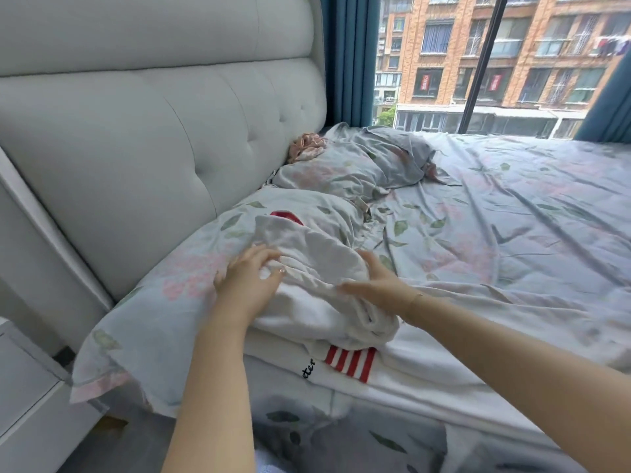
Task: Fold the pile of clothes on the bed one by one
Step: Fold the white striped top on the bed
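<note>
A crumpled white garment (317, 264) lies on the near floral pillow (170, 302), with a red patch showing at its far edge. My left hand (249, 281) grips its left side, fingers curled into the cloth. My right hand (372, 285) grips its right side, thumb pressed into the folds. Under it lies another white garment (392, 373) with red stripes and black lettering, spread flat on the bed.
The grey padded headboard (153, 131) rises on the left. A second floral pillow (341, 169) with a pink cloth (307, 146) on it lies further back. The floral bed sheet (512, 216) spreads to the right. A white nightstand (24, 404) stands at the lower left.
</note>
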